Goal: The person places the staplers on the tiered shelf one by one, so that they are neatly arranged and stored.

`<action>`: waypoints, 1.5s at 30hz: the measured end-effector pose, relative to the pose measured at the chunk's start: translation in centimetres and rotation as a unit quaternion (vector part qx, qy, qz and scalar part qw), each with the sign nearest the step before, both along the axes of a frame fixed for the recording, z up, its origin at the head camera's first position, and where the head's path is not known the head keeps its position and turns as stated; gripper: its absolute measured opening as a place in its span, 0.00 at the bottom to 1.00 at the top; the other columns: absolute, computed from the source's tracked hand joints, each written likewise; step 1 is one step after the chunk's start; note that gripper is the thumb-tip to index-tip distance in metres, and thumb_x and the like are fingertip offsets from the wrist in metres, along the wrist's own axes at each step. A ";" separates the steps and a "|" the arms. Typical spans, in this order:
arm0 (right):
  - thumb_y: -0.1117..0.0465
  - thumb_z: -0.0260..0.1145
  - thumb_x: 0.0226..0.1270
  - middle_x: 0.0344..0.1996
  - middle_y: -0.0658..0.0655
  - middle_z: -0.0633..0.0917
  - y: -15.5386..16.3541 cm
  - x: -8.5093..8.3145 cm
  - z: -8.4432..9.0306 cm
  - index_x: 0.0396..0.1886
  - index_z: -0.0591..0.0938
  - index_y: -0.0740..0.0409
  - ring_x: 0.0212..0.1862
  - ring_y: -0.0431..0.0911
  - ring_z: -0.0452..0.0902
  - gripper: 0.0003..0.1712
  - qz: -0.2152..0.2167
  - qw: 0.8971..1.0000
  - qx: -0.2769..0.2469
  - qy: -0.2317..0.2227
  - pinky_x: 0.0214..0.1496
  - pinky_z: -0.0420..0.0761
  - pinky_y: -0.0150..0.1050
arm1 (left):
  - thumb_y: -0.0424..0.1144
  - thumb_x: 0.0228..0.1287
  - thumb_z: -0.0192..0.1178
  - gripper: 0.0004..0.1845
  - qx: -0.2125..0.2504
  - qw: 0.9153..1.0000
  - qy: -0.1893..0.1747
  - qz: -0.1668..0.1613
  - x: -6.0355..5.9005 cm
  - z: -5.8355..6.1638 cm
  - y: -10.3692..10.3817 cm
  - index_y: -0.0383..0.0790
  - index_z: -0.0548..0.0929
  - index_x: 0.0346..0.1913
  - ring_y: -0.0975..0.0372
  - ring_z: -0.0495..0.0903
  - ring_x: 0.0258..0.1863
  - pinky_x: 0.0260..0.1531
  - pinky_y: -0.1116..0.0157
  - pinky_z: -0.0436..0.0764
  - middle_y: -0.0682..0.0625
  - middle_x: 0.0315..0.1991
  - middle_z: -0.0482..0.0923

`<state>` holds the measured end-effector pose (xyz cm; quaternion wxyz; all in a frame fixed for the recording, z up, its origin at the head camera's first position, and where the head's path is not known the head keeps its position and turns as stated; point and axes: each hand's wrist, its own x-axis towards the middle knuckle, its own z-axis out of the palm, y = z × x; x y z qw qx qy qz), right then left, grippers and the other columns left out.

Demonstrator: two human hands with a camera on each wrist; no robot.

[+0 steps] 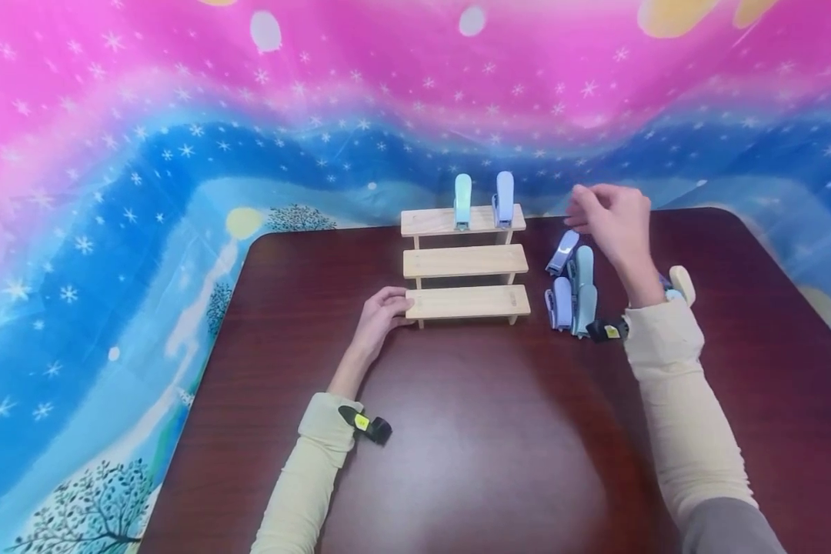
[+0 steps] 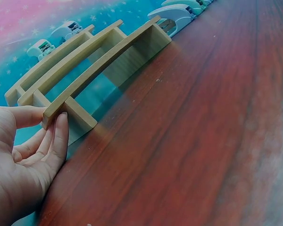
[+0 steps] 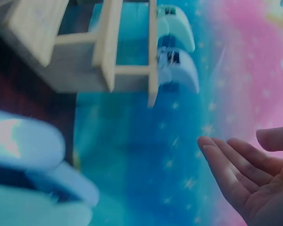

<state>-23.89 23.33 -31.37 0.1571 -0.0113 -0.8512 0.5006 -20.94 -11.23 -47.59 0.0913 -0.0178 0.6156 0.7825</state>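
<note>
A three-step wooden shelf stands at the table's far middle. On its top step stand a pale teal stapler and a light blue stapler, both upright. My left hand holds the left end of the lowest step between thumb and fingers. My right hand hovers in the air right of the shelf, fingers relaxed and empty. It is above a cluster of blue and teal staplers lying on the table. A cream stapler lies behind the right wrist.
The dark red-brown table spreads wide in front of the shelf. A pink and blue starry cloth hangs behind it and drapes down on the left. The shelf's middle and lowest steps hold nothing.
</note>
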 end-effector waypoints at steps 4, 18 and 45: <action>0.44 0.60 0.68 0.32 0.55 0.88 1.6 0.7 -1.4 0.50 0.82 0.66 0.31 0.39 0.85 0.29 -0.007 0.999 -0.013 -0.038 0.33 0.84 0.30 | 0.28 0.59 0.62 0.15 0.002 1.000 -0.001 0.001 -0.1 0.0 -0.2 0.30 0.76 0.49 0.58 0.81 0.35 0.41 0.58 0.84 0.43 0.38 0.81; 0.44 0.59 0.68 0.33 0.54 0.88 5.0 1.4 -5.6 0.51 0.81 0.67 0.32 0.40 0.85 0.30 -0.064 0.995 -0.041 -0.069 0.34 0.84 0.30 | 0.28 0.59 0.62 0.14 0.000 1.000 0.001 -0.003 -0.3 -0.2 -0.2 0.30 0.76 0.48 0.58 0.81 0.35 0.39 0.59 0.84 0.43 0.38 0.80; 0.36 0.55 0.66 0.59 0.71 0.73 7.0 0.5 -9.8 0.68 0.64 0.69 0.54 0.57 0.77 0.46 0.010 0.974 -0.016 -0.224 0.56 0.78 0.50 | 0.30 0.59 0.62 0.15 -0.010 1.000 -0.005 -0.005 0.1 -0.2 0.0 0.31 0.76 0.49 0.58 0.80 0.32 0.38 0.61 0.84 0.43 0.38 0.80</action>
